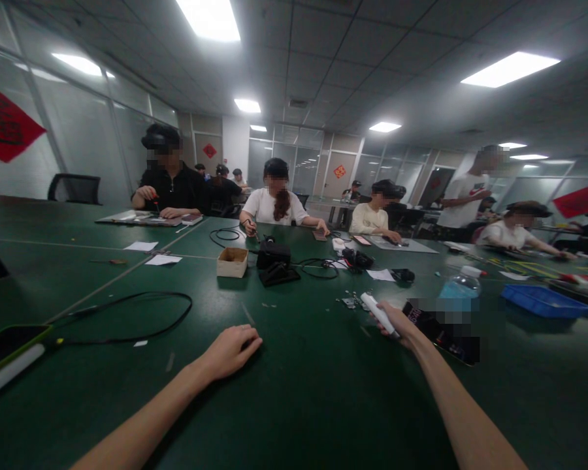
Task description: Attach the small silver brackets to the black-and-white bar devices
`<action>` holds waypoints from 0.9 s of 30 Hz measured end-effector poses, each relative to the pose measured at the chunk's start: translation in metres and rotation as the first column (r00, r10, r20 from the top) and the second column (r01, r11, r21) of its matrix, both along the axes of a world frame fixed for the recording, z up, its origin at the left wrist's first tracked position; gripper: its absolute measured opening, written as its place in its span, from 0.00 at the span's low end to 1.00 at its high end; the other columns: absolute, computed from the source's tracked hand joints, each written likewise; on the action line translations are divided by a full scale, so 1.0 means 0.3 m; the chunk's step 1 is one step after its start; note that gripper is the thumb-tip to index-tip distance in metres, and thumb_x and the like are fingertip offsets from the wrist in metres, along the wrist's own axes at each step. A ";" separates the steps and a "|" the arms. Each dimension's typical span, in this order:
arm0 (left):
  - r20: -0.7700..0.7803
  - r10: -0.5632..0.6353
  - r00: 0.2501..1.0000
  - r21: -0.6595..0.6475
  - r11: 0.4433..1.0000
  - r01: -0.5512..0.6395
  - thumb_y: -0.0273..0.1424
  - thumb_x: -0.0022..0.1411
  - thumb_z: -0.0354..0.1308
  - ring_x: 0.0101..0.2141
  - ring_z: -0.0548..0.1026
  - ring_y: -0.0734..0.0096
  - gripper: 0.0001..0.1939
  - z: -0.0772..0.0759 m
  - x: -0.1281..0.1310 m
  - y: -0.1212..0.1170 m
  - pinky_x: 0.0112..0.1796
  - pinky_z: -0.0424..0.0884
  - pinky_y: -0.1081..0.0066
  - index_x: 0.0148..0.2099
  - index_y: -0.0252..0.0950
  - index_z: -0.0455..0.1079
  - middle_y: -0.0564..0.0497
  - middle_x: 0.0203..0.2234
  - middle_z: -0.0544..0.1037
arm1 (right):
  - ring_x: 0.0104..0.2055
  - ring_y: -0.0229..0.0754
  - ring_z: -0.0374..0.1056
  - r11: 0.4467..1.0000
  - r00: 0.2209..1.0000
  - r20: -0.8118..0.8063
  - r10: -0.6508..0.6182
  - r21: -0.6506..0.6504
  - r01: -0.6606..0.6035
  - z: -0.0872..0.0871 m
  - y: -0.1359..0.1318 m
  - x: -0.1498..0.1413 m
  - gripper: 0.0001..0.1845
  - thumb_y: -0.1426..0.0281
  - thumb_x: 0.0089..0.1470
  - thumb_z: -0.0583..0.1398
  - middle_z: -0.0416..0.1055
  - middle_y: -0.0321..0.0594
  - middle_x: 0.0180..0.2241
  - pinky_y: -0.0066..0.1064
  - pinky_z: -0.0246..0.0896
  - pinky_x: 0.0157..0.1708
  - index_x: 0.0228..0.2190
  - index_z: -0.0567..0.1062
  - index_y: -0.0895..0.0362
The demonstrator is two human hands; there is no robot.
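Observation:
My right hand (396, 321) is closed around a white pen-shaped tool (378, 312) that points up and to the left, just above the green table (298, 391). Small metal parts (350, 301) lie on the table just left of the tool's tip. My left hand (231, 349) rests on the table surface with its fingers curled loosely under, and nothing shows in it. A dark flat device (443, 333) lies just right of my right hand.
A black soldering station (274, 261) and a small cardboard box (232, 262) stand farther back. A black cable (127, 320) loops at left near a phone (7, 346). A water bottle (463, 284) and blue tray (543, 301) sit at right. Several people work along the far side.

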State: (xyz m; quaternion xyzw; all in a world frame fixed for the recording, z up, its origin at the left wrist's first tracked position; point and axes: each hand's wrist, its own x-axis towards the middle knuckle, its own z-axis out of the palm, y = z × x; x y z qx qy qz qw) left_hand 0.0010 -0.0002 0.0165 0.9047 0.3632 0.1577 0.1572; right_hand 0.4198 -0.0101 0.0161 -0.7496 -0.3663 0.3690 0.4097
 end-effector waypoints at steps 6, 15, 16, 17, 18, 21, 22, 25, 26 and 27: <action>-0.006 -0.021 1.000 0.011 1.000 0.021 0.36 0.68 0.42 0.33 0.72 0.68 0.17 0.001 0.002 0.000 0.36 0.67 0.70 0.37 0.34 0.69 0.48 0.32 0.74 | 0.15 0.33 0.59 0.996 0.998 0.061 -0.004 -0.089 0.010 -0.009 0.001 0.009 0.17 0.64 0.57 0.51 0.62 0.37 0.16 0.22 0.54 0.14 0.28 0.70 0.63; 0.044 0.025 0.999 0.024 0.999 -0.026 0.37 0.67 0.43 0.34 0.71 0.66 0.16 -0.007 0.002 0.002 0.37 0.67 0.67 0.41 0.35 0.69 0.48 0.35 0.73 | 0.28 0.42 0.68 0.991 0.903 0.407 0.135 -0.074 -0.114 0.077 -0.012 -0.159 0.14 0.61 0.49 0.60 0.71 0.42 0.23 0.28 0.58 0.26 0.25 0.73 0.60; 0.055 0.044 0.998 0.025 0.999 -0.045 0.38 0.67 0.44 0.35 0.71 0.66 0.15 -0.009 0.004 -0.001 0.38 0.67 0.66 0.43 0.35 0.68 0.48 0.36 0.73 | 0.30 0.42 0.69 0.984 0.881 0.438 0.179 -0.059 -0.170 0.079 -0.021 -0.221 0.15 0.59 0.48 0.61 0.73 0.42 0.26 0.28 0.58 0.28 0.27 0.74 0.60; 0.063 0.065 0.996 0.018 0.998 -0.067 0.39 0.67 0.44 0.35 0.71 0.65 0.16 -0.010 0.007 -0.006 0.38 0.67 0.66 0.46 0.36 0.67 0.48 0.37 0.73 | 0.32 0.43 0.69 0.957 0.818 0.506 0.274 -0.057 -0.286 0.077 -0.034 -0.290 0.16 0.58 0.49 0.60 0.74 0.42 0.30 0.29 0.59 0.29 0.30 0.74 0.59; 0.069 0.089 0.994 0.004 0.996 -0.089 0.41 0.66 0.45 0.36 0.71 0.65 0.17 -0.012 0.012 -0.012 0.39 0.67 0.65 0.49 0.37 0.66 0.47 0.39 0.73 | 0.33 0.43 0.69 0.923 0.756 0.551 0.353 -0.072 -0.378 0.073 -0.051 -0.362 0.17 0.58 0.49 0.59 0.74 0.43 0.33 0.29 0.59 0.30 0.32 0.74 0.59; 0.083 0.138 0.987 -0.036 0.990 -0.135 0.44 0.65 0.48 0.39 0.71 0.63 0.22 -0.018 0.035 -0.036 0.41 0.67 0.63 0.56 0.38 0.61 0.46 0.44 0.72 | 0.35 0.44 0.70 0.848 0.633 0.614 0.472 -0.118 -0.517 0.064 -0.118 -0.562 0.15 0.60 0.50 0.58 0.74 0.47 0.36 0.30 0.60 0.30 0.32 0.73 0.60; 0.088 0.134 0.987 -0.037 0.991 -0.131 0.44 0.65 0.48 0.41 0.71 0.62 0.23 -0.020 0.043 -0.044 0.43 0.66 0.63 0.57 0.38 0.60 0.46 0.45 0.71 | 0.34 0.45 0.70 0.839 0.606 0.633 0.482 -0.134 -0.527 0.064 -0.142 -0.615 0.16 0.59 0.50 0.58 0.74 0.48 0.35 0.30 0.59 0.29 0.32 0.73 0.60; 0.099 0.072 0.993 -0.017 0.997 -0.070 0.40 0.67 0.46 0.45 0.69 0.61 0.18 -0.024 0.063 -0.063 0.46 0.64 0.61 0.55 0.38 0.63 0.46 0.46 0.72 | 0.32 0.45 0.70 0.786 0.539 0.657 0.528 -0.137 -0.603 0.072 -0.199 -0.716 0.18 0.57 0.51 0.56 0.74 0.48 0.34 0.30 0.59 0.28 0.32 0.73 0.60; 0.099 0.053 0.994 -0.014 0.999 -0.052 0.38 0.68 0.45 0.45 0.69 0.61 0.16 -0.025 0.066 -0.066 0.46 0.64 0.62 0.53 0.38 0.64 0.47 0.45 0.72 | 0.31 0.44 0.69 0.760 0.523 0.653 0.548 -0.128 -0.637 0.074 -0.208 -0.729 0.19 0.56 0.52 0.55 0.74 0.47 0.33 0.30 0.59 0.28 0.31 0.73 0.60; 0.099 0.041 0.994 -0.013 0.999 -0.040 0.36 0.68 0.45 0.45 0.69 0.62 0.15 -0.026 0.068 -0.068 0.45 0.64 0.62 0.52 0.38 0.65 0.47 0.45 0.73 | 0.31 0.44 0.69 0.737 0.513 0.646 0.566 -0.116 -0.666 0.074 -0.210 -0.732 0.20 0.54 0.53 0.55 0.74 0.45 0.31 0.30 0.59 0.28 0.30 0.73 0.59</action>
